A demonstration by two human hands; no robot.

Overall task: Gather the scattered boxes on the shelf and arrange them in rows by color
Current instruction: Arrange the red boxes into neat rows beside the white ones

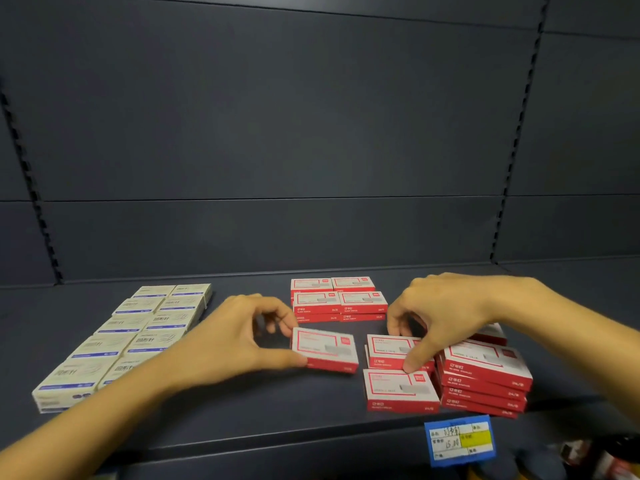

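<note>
Red is the colour in hand: your left hand (242, 337) pinches a loose red box (325, 348) by its near and far edges, mid-shelf, and your right hand (446, 313) grips a second red box (389, 346) the same way, just right of it. Carry each one back to the squared red block (339, 301) by the rear edge of the shelf (242, 420). Butt it flush against the block's front face, label facing as the others do, then straighten the leaning red stack (485, 375) near the front right. Leave the cream boxes (152, 327) on the left side alone; they look ranked already. Your left forearm covers the near end of those cream rows, and your right wrist hides most of one red box behind the stack. The print is blurred, and I cannot tell whether another box lies under the one in your right hand.
</note>
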